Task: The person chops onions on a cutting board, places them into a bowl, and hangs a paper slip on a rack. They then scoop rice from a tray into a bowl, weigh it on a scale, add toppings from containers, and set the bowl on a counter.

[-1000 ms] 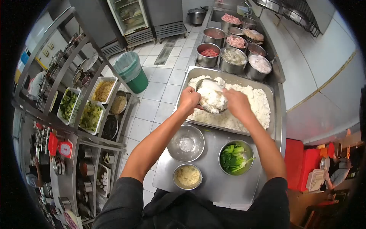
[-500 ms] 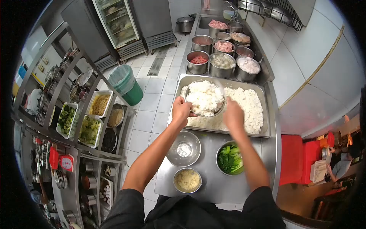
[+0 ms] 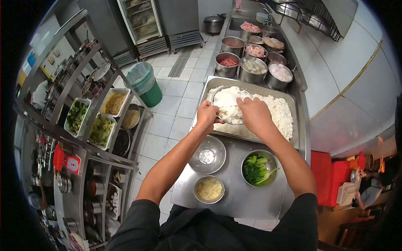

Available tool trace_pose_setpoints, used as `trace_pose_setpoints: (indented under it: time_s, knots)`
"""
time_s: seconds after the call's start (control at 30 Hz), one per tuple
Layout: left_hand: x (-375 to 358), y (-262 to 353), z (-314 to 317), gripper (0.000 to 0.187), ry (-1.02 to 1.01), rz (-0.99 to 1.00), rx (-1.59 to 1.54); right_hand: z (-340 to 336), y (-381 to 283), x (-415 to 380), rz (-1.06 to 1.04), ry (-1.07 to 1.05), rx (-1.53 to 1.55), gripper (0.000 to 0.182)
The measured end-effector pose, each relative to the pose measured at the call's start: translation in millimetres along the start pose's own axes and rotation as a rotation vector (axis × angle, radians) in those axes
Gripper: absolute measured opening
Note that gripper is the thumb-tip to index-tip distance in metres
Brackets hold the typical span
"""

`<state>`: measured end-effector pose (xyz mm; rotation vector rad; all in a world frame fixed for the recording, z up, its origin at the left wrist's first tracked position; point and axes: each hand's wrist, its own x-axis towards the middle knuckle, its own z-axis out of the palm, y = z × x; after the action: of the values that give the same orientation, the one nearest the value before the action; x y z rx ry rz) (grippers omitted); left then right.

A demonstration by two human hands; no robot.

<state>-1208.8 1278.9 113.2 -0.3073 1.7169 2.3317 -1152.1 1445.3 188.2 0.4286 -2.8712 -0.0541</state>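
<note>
My left hand [image 3: 208,114] grips the near left rim of a metal bowl [image 3: 215,109] heaped with white rice [image 3: 230,109]. The bowl is over a large metal tray [image 3: 296,125] spread with more rice [image 3: 276,111]. Over the bowl's right side, my right hand [image 3: 256,115] is closed with its fingers down at the rice; I cannot tell what it holds. A pale smooth patch shows on the rice left of its fingertips. Nearer me on the counter stand an empty metal bowl [image 3: 207,155], a bowl of chopped pale yellow food [image 3: 209,189] and a bowl of leafy greens [image 3: 258,169].
Several metal pots of cut meat [image 3: 228,62] stand behind the tray, near the sink. To the left, a metal rack [image 3: 79,50] holds baskets of vegetables [image 3: 101,130] and noodles [image 3: 114,103]. A green bin [image 3: 147,88] is on the floor. Another person [image 3: 370,190] is at far right.
My right hand has moved from the bowl's right edge, where it was blurred, in over the rice. My left hand still holds the bowl. The whole view has shifted slightly.
</note>
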Motion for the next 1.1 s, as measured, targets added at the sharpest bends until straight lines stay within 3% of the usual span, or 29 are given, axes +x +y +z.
trace_pose_setpoints:
  time_s: [0.13, 0.17, 0.27, 0.3, 0.4, 0.53, 0.6, 0.7, 0.9, 1.1]
  knots:
    - [-5, 10, -10, 0.020, -0.017, 0.014, -0.017, 1, 33, 1, 0.084, 0.264, 0.200, 0.044]
    - [-7, 13, -13, 0.020, -0.015, 0.024, -0.016, -13, 32, -1, 0.210, 0.254, 0.228, 0.050]
    - [-9, 20, -18, 0.021, -0.028, 0.054, -0.031, 1, 30, -4, 0.295, 0.239, 0.206, 0.046]
    - [-12, 24, -17, 0.021, -0.025, 0.047, -0.045, 8, 17, -9, 0.230, 0.143, 0.157, 0.047]
    - [-20, 31, -24, 0.021, -0.008, 0.031, -0.053, 9, 3, -7, 0.246, 0.135, 0.209, 0.047]
    - [-34, 37, -54, 0.017, -0.007, 0.000, -0.090, 47, 27, -4, 0.301, 0.495, 0.677, 0.031]
    - [-47, 47, -74, 0.017, 0.018, 0.012, -0.120, 29, 5, -2, 0.572, 0.146, 1.261, 0.024]
    - [-63, 56, -119, 0.018, 0.047, 0.063, -0.115, 25, -40, 11, 0.533, -0.041, 1.652, 0.018]
    - [-145, 101, -241, 0.019, 0.187, 0.160, -0.186, 11, -162, 58, 0.330, -0.229, 1.776, 0.020]
    - [-243, 142, -424, 0.015, 0.442, 0.239, -0.175, -32, -377, 92, 0.173, -0.459, 1.721, 0.022]
